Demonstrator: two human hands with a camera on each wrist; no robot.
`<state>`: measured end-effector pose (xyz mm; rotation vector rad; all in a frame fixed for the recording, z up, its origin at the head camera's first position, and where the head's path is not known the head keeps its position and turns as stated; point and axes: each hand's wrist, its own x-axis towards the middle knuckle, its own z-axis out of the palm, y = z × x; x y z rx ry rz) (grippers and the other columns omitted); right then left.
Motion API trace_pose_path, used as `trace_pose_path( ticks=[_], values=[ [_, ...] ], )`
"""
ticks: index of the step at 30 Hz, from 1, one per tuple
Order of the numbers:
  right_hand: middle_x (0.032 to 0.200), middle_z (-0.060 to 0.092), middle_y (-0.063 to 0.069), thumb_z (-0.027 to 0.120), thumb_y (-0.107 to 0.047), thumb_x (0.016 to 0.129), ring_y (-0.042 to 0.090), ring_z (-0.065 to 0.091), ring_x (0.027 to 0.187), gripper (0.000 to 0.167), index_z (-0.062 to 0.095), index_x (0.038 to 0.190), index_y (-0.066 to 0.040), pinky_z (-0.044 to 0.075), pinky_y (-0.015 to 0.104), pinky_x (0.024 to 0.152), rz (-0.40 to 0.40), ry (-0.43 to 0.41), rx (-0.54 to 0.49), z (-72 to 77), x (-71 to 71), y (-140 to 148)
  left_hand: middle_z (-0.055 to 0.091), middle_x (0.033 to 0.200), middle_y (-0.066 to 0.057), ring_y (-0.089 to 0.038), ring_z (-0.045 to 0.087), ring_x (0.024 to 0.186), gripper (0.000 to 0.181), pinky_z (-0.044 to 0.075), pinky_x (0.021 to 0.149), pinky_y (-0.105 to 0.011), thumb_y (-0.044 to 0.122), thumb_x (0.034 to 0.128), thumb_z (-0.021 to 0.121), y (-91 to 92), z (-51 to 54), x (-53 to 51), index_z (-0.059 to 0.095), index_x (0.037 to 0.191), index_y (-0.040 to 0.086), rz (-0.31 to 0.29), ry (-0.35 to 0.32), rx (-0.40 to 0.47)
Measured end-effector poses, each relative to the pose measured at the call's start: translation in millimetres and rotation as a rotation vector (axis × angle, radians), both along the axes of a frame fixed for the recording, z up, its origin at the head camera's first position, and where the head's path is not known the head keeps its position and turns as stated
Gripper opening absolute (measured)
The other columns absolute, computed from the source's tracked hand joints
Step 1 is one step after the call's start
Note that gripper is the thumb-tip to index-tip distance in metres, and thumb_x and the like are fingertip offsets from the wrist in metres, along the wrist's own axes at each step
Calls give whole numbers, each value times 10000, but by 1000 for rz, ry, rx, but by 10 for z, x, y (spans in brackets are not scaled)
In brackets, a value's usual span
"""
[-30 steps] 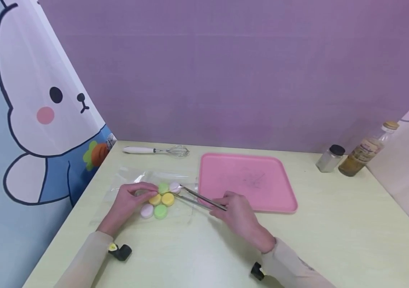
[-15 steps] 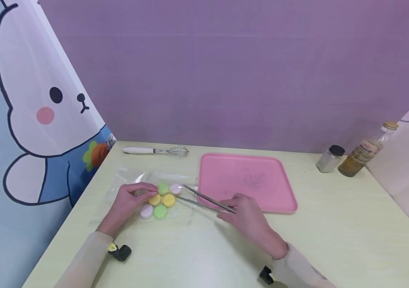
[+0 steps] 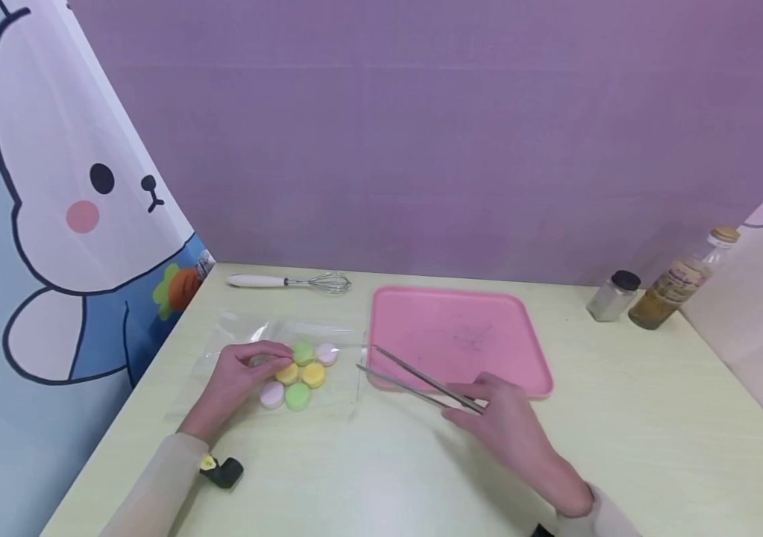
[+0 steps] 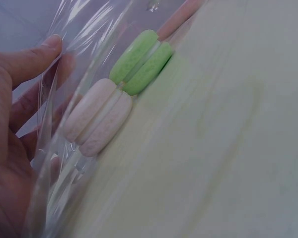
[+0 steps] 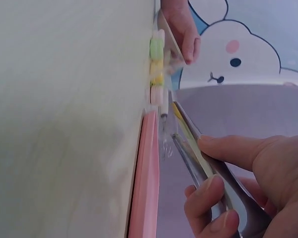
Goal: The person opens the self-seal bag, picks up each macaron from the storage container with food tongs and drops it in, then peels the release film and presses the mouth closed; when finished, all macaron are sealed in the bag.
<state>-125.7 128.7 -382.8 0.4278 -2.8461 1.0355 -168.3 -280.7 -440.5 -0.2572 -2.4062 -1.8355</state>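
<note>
My left hand [image 3: 236,384] pinches the upper film of a clear plastic bag [image 3: 339,391] between thumb and fingers, lifting it into folds. Several macarons lie inside on the table: yellow ones [image 3: 313,374], green ones and lilac ones. The left wrist view shows a green macaron [image 4: 139,62] beside a pale lilac macaron [image 4: 97,119], under the raised film. To the right, my right hand [image 3: 512,425] grips metal tongs [image 3: 421,375]. Their tips are apart with nothing between them, to the right of the bag and by the pink tray's left edge.
The pink tray [image 3: 455,321] lies right of the bag. A white-handled whisk [image 3: 287,282] is at the back left. A black-lidded jar [image 3: 612,297] and a corked bottle [image 3: 673,287] stand at the back right. A purple backdrop [image 3: 421,149] rises behind the table.
My right hand has drawn the tongs to the right, out of the bag and away from the lilac macaron. The left hand has stayed in place on the bag.
</note>
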Motion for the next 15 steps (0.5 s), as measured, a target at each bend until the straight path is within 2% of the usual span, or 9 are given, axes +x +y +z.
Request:
trace_pose_path(
  ticks=[4, 7, 10, 15],
  values=[
    [773, 587, -81, 905, -206, 762, 70, 431, 588, 334, 806, 1078, -161, 397, 236, 445, -24, 32, -36, -5, 51, 179, 743, 1119, -100, -148, 669, 1093, 261, 313, 1136, -482, 199, 884, 807, 4, 16, 4, 769, 1063, 15, 0, -1, -3],
    [796, 616, -70, 906, -206, 762, 53, 448, 547, 328, 807, 1069, -151, 405, 239, 429, -40, 57, -47, 8, 94, 309, 742, 1117, -107, -144, 667, 1091, 258, 291, 1140, -513, 191, 884, 806, 8, 17, 6, 767, 1060, 7, 0, 5, 0],
    [816, 624, -51, 904, -233, 769, 40, 461, 512, 326, 807, 1071, -162, 414, 243, 427, -81, 65, -41, 18, 146, 436, 742, 1115, -108, -147, 669, 1089, 257, 312, 1131, -478, 179, 883, 805, 7, 6, 4, 763, 1061, -2, -4, 8, 5],
    [886, 661, -34, 891, -280, 788, 31, 463, 466, 338, 797, 1099, -188, 417, 243, 420, -166, 54, -24, 1, 233, 662, 743, 1112, -109, -153, 674, 1084, 263, 367, 1093, -339, 176, 888, 800, 2, 5, 4, 758, 1072, -8, -5, 14, 1]
  ],
)
